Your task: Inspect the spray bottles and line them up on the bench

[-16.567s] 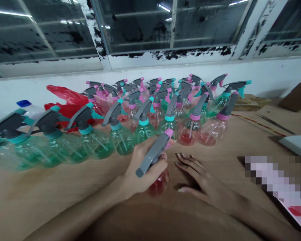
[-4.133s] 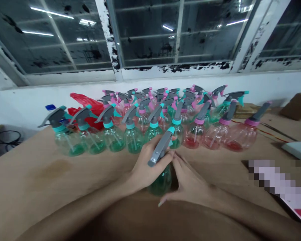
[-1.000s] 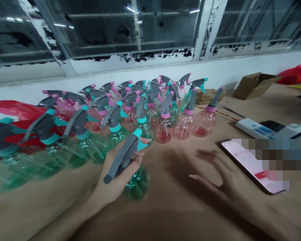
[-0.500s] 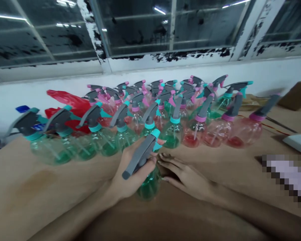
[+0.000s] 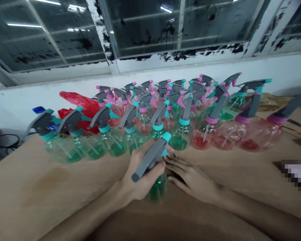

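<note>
My left hand (image 5: pixel 140 174) is wrapped round the neck of a green spray bottle (image 5: pixel 157 190) with a grey and teal trigger head. This bottle stands upright on the table, close to me. To its right is my right hand (image 5: pixel 193 177), fingers stretched out and spread, with the fingertips near or touching the bottle's side; exact contact is hard to see. Just beyond the hands runs a front row of spray bottles, green ones with teal collars, such as the green bottle (image 5: pixel 182 135), and pink ones with pink collars, such as the pink bottle (image 5: pixel 206 135).
More spray bottles stand packed behind the front row, against the white wall (image 5: pixel 77 80) under the windows. A red plastic bag (image 5: pixel 80 102) lies at the back left, near a blue cap (image 5: pixel 38 109). Black cables (image 5: pixel 7 140) hang at the left edge; a pixelated object (image 5: pixel 297 172) lies right.
The whole view has shifted, so everything appears a little further right. My left hand keeps its grip on the spray bottle, and my right hand stays beside it.
</note>
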Demonstrator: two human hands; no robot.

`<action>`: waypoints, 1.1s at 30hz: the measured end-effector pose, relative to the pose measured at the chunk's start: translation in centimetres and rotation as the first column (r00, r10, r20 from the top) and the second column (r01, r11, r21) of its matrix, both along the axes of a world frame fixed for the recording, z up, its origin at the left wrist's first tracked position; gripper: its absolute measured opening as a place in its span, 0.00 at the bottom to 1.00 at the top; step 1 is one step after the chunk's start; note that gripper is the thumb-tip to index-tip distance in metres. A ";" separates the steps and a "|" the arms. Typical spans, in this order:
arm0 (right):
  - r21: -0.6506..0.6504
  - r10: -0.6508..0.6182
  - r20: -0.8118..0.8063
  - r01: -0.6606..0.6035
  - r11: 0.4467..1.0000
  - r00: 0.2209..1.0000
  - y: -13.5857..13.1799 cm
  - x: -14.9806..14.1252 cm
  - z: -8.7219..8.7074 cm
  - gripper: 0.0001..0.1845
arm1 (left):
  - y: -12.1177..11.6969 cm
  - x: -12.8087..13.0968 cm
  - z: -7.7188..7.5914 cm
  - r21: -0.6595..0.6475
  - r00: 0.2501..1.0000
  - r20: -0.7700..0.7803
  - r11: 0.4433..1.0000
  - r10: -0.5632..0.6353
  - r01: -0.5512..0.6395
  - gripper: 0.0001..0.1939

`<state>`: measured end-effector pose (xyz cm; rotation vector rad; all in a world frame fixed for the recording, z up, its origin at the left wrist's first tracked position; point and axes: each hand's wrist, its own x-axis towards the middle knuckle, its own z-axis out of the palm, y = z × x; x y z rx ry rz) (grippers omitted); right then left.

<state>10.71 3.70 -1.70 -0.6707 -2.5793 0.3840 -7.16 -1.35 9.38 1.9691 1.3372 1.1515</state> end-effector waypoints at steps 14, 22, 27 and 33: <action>0.026 -0.008 0.074 0.006 1.000 0.997 0.0 0.0 0.1 0.24 | 0.2 0.1 0.1 0.047 0.999 -0.040 0.999 0.015 -0.013 0.12; 0.048 -0.003 0.087 -0.001 0.999 0.996 -0.1 0.0 0.1 0.23 | 0.2 0.4 -0.7 0.070 0.995 -0.001 0.993 0.099 -0.099 0.06; 0.043 -0.008 0.065 0.005 0.999 0.998 -0.1 0.0 0.2 0.23 | 0.1 0.4 -0.7 0.065 0.996 0.005 0.994 0.087 -0.087 0.10; 0.036 -0.004 0.069 0.002 0.999 0.998 0.0 0.0 0.0 0.23 | 0.1 0.5 -1.0 -0.003 0.994 0.032 0.994 0.109 -0.108 0.23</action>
